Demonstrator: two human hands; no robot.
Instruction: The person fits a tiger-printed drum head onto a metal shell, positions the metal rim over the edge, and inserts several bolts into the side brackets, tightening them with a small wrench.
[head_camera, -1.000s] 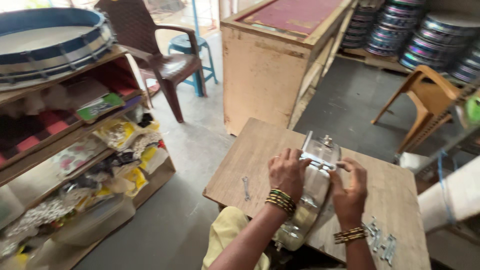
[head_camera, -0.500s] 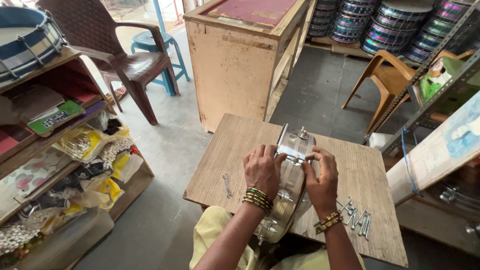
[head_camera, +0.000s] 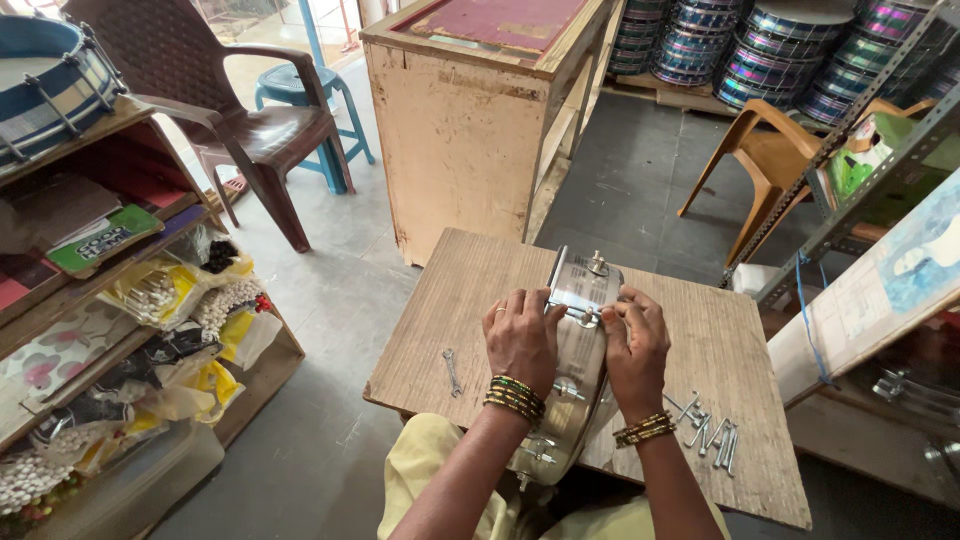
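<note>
While gripping the metal drum shell (head_camera: 572, 385) from both sides, left hand (head_camera: 520, 338) and right hand (head_camera: 634, 345) hid its upper rim; fingers curled around it, lower edge cut off below table (head_camera: 440, 310).

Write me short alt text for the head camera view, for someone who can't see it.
A person's left hand and right hand grip a shiny metal drum shell standing on edge on a wooden table. A small wrench lies to the left and loose metal rods to the right; shelves, chairs and stacked drums surround the table.

bright daylight, sharp, soft shadows, wide-angle edges
</note>
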